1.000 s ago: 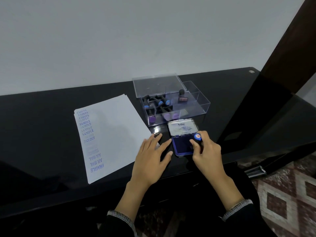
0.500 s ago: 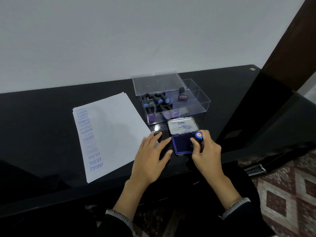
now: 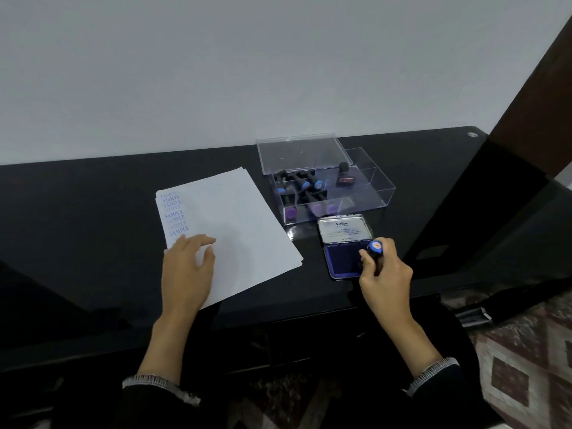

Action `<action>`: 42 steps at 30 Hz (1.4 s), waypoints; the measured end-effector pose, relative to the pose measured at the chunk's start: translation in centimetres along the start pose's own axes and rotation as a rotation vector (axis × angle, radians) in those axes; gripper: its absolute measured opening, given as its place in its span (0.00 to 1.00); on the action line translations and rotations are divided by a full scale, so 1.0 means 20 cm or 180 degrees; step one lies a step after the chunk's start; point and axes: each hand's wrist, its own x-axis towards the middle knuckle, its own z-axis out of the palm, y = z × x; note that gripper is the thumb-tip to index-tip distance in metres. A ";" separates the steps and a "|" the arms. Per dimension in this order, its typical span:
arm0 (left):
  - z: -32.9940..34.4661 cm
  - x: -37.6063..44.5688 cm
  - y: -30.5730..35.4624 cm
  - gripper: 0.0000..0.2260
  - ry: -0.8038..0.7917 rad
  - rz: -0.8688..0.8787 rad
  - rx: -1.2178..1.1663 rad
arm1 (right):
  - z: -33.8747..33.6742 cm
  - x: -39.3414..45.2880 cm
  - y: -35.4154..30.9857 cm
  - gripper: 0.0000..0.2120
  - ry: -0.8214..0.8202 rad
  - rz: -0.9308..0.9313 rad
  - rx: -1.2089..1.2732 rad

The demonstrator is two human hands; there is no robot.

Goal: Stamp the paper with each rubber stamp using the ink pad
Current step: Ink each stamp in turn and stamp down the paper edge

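A white paper stack (image 3: 241, 230) lies on the black table (image 3: 77, 218), with blue stamped words down its left edge. My left hand (image 3: 188, 267) rests flat on the paper's near left part, fingers spread, covering the lower prints. My right hand (image 3: 385, 277) grips a blue-topped rubber stamp (image 3: 375, 247) standing on the open blue ink pad (image 3: 342, 261), whose metal lid (image 3: 345, 229) is folded back.
A clear plastic box (image 3: 371, 193) behind the ink pad holds several more stamps (image 3: 305, 185) with blue and purple tops, and its lid (image 3: 301, 153) lies behind it. A dark door frame (image 3: 532, 119) rises on the right. Patterned floor shows at lower right.
My left hand moved left from beside the ink pad onto the paper, covering the lower stamped words. My right hand stays on the stamp at the pad.
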 end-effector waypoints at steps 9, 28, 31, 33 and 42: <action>-0.05 -0.01 -0.13 0.16 0.0000 -0.0275 0.0661 | -0.01 0.00 0.00 0.08 -0.0040 0.0018 -0.0028; -0.03 -0.01 -0.14 0.14 0.0007 -0.0200 0.0791 | -0.06 0.08 -0.21 0.12 -0.1543 -0.0166 0.0044; -0.02 -0.01 -0.14 0.14 0.0024 -0.0172 0.0800 | -0.09 0.09 -0.22 0.13 -0.1723 -0.0303 -0.0286; -0.02 -0.01 -0.15 0.14 0.0040 -0.0176 0.0781 | -0.10 0.10 -0.25 0.13 -0.1861 -0.0324 -0.0386; -0.03 -0.01 -0.14 0.13 0.0064 -0.0137 0.0789 | -0.08 0.15 -0.31 0.10 -0.2274 -0.0341 -0.0883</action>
